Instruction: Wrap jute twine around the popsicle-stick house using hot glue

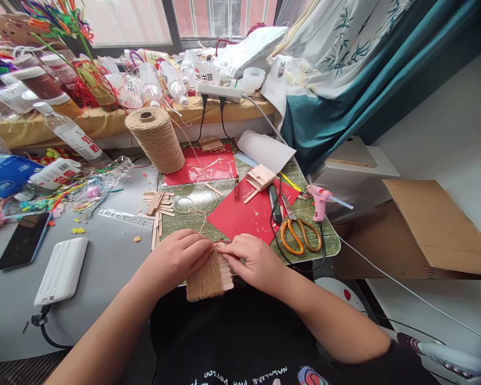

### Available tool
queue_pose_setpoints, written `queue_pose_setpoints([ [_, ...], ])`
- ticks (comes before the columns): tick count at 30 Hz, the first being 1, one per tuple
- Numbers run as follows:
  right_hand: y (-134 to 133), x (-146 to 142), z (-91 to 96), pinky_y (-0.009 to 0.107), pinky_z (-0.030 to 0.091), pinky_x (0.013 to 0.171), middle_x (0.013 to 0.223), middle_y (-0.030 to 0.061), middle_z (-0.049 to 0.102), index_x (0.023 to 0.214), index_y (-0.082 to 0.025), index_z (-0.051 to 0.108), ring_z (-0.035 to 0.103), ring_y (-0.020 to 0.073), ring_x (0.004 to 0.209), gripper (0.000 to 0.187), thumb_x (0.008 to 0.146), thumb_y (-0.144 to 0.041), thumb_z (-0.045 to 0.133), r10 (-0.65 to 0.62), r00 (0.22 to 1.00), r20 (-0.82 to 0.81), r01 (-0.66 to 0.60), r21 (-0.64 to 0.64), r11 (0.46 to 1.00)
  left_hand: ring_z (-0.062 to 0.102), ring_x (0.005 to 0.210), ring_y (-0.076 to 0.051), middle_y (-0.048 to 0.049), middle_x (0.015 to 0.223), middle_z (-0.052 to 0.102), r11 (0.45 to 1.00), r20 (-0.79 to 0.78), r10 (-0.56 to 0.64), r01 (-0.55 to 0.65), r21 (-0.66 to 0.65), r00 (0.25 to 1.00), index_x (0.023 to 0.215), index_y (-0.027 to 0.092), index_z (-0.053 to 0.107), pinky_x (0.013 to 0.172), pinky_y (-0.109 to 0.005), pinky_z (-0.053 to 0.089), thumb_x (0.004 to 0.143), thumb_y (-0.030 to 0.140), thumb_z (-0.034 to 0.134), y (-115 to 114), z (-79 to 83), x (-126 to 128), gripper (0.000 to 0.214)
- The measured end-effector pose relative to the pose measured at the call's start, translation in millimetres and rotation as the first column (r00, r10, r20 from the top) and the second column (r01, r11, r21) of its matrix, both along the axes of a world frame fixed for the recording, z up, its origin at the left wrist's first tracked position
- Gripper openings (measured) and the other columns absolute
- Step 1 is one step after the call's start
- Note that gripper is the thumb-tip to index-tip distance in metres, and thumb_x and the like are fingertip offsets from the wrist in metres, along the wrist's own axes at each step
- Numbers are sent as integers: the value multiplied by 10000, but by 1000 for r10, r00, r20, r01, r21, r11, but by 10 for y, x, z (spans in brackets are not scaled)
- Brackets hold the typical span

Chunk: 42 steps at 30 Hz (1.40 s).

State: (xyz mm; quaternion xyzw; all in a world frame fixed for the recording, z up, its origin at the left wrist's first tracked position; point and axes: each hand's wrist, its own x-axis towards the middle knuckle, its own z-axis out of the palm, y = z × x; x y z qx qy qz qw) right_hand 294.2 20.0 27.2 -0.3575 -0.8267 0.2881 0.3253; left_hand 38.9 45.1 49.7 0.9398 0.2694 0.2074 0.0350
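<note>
A panel of flat wooden craft sticks [225, 274], mostly wrapped in jute twine [203, 279], is held at the table's front edge. My left hand [180, 256] is closed on its upper left part, over the wrapped rows. Bare stick ends stick out on the right, where my right hand [254, 262] pinches near the top corner; the fingertips of both hands almost meet there. A loose strand of twine [202, 216] curls across the green mat behind my hands. The big spool of jute twine [155, 139] stands upright farther back, to the left.
Orange-handled scissors [296, 230] and a pink glue gun [319, 202] lie on the right beside red sheets [244, 214]. Loose craft sticks [157, 206] lie left of the mat. A phone [24, 240] and a white power bank [61, 270] rest on the grey table; bottles crowd the windowsill.
</note>
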Motion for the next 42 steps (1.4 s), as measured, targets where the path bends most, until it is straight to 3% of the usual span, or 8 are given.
queue_pose_setpoints([
  [6,-41,-23,-28,347,503,815,890,53,725,1195,-201,767,634,199,836,215,1060,-195,600,-30,999,-44,29,-22,999,689,982,-211,-69,1151,760,997,-58,-52,48,-66,997,1234,213,662,879,-386,563,1028,173,607,18,23,-60,217],
  [12,-78,-62,-52,342,521,825,822,27,677,1247,-181,761,629,187,793,247,1023,-226,667,-96,989,-116,87,-82,993,688,992,-228,-85,1164,756,998,-141,-69,68,-9,988,1262,190,661,873,-400,550,1037,188,587,18,81,-67,236],
  [18,-140,-110,-86,332,545,869,1062,64,757,1321,-231,754,686,186,922,311,1040,-214,625,-149,970,-191,95,-265,960,684,977,-230,-85,1166,749,997,-237,-55,65,33,970,1272,179,656,860,-401,517,1035,162,575,-14,152,-32,251],
  [24,-197,-138,-97,291,516,711,855,13,653,1289,-207,774,588,146,736,305,1002,-235,675,-262,944,-203,164,-399,902,670,981,-229,-84,1186,743,997,-291,-60,70,23,955,1262,181,656,856,-396,487,1057,175,539,-30,228,1,236],
  [31,-206,-187,-128,284,527,741,922,19,678,1317,-246,763,625,151,806,322,1024,-219,632,-253,936,-243,129,-433,892,665,1011,-236,-84,1204,744,998,-271,-53,62,24,961,1288,183,649,891,-412,479,1069,203,540,-36,185,-16,245],
  [37,-226,-133,-143,364,563,958,1108,74,740,1426,-244,700,688,205,1049,375,1076,-221,567,-144,964,-223,73,-299,952,675,983,-230,-84,1165,755,998,-236,-48,55,23,971,1266,180,659,870,-402,483,1055,181,557,-36,157,-16,234],
  [42,-257,-114,-157,401,582,905,1033,93,722,1477,-230,654,677,226,970,405,1098,-212,513,-103,982,-155,82,-137,987,682,973,-223,-71,1157,763,999,-205,-39,42,9,978,1222,202,665,847,-392,481,1056,188,557,-33,157,-7,198],
])
